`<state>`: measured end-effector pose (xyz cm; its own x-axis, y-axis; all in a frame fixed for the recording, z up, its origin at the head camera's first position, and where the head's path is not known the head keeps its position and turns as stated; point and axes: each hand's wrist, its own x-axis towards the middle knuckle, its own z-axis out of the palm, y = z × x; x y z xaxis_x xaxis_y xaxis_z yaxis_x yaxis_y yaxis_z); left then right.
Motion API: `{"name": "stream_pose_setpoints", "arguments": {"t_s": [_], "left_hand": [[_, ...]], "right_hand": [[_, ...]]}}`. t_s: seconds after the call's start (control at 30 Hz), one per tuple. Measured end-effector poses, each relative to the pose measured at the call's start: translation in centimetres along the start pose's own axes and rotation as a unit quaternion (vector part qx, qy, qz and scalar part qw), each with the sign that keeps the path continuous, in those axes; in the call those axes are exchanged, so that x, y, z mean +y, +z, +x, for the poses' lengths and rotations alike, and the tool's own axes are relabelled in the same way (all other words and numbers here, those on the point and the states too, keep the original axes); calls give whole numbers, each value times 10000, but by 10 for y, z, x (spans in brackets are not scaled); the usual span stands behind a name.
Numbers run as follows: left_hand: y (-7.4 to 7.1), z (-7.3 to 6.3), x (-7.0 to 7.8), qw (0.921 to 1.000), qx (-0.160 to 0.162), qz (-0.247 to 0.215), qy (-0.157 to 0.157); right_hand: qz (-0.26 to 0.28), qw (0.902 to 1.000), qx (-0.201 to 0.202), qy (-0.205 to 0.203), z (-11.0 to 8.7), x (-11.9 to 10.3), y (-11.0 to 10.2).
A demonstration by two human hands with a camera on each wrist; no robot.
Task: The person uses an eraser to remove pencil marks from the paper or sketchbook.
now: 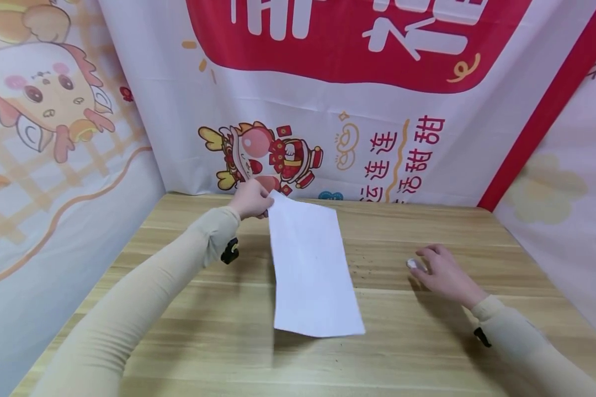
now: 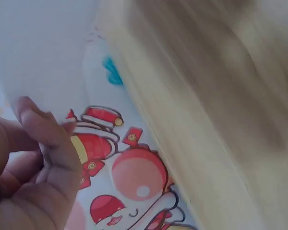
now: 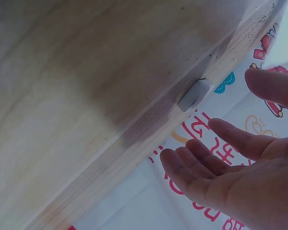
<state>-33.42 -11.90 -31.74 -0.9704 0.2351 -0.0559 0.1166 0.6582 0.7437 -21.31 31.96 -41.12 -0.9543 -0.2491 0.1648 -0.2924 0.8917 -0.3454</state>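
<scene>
A white sheet of paper hangs at a slant over the table, its upper left corner pinched by my left hand. Seen from the left wrist, the fingers of that hand curl with the thumb at the sheet's edge. A small white eraser with grey smudged edges lies on the tabletop. My right hand hovers beside it, fingers apart and loosely bent. In the right wrist view the eraser sits away from the fingertips of the right hand, with nothing in the palm.
Dark eraser crumbs are scattered on the wooden table right of the paper. A white and red printed cloth hangs along the back edge, and printed cloths also hang at the left and right.
</scene>
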Motion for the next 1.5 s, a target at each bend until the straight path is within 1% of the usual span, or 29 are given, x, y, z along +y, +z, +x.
{"name": "stream_pose_setpoints", "arguments": {"t_s": [0.03, 0.1, 0.17, 0.23, 0.27, 0.33, 0.4, 0.47, 0.5, 0.57, 0.63, 0.7, 0.73, 0.8, 0.83, 0.9, 1.0, 1.1, 1.2, 1.3, 1.4, 1.5], "left_hand": [[0, 0, -1, 10000, 1, -32, -35], [0, 0, -2, 10000, 29, 88, -22], [0, -1, -3, 10000, 12, 13, -26], [0, -2, -3, 9998, 81, 192, 46], [0, -2, -3, 9997, 90, 193, 71], [1, -2, -2, 9999, 93, 29, 53], [2, -2, -2, 9997, 158, 177, 79], [3, -1, -2, 9998, 162, 86, 46], [4, -1, -2, 9998, 173, 115, 46], [4, -1, -3, 9990, 180, 386, 162], [5, -2, -3, 9995, 145, 222, 151], [4, -3, -2, 9995, 166, 234, 163], [4, -4, -2, 9996, 163, 166, 139], [3, -6, -1, 9997, 198, -171, -7], [3, -7, -1, 9996, 254, -154, -20], [2, -7, -2, 9995, 324, 66, 19], [2, -6, -3, 9995, 287, 72, 102], [2, -4, -4, 9996, 201, -120, 126], [3, -1, -6, 9995, 248, 90, 193], [3, -2, -6, 9975, 321, 540, 322], [3, -3, -6, 9987, 235, 370, 258], [5, -4, -6, 9992, 120, 328, 174]], "right_hand": [[-8, 10000, 15, -17, 0, 0, 0], [-17, 10000, 44, -49, 0, 0, 1], [-16, 10000, 54, -60, 0, 1, 1], [-6, 10000, 45, -43, 0, 1, 1], [-6, 10000, 42, -30, 0, 1, 1], [-6, 10000, 33, -16, 0, 1, 0], [-7, 10000, 41, -31, 0, 1, 0], [-13, 10000, 62, -74, 0, 1, 1], [-20, 9999, 74, -101, 0, 1, 1], [-23, 9999, 106, -128, -1, 0, 2], [-26, 9998, 116, -136, -1, 0, 2], [-20, 9999, 109, -101, -1, 0, 2], [-10, 9999, 95, -73, -1, -1, 2], [5, 10000, 58, -33, -1, -1, 1], [9, 10000, 44, -2, -1, -1, 2], [4, 10000, 35, 15, -1, -1, 1], [-18, 10000, 71, -55, -1, -1, 2], [-31, 9998, 126, -136, -1, -1, 2], [-22, 9997, 137, -181, -1, -2, 1], [-24, 9997, 132, -201, 0, -2, 1], [-20, 9998, 118, -186, 0, -2, 1], [-18, 9998, 107, -165, 0, -2, 2]]}}
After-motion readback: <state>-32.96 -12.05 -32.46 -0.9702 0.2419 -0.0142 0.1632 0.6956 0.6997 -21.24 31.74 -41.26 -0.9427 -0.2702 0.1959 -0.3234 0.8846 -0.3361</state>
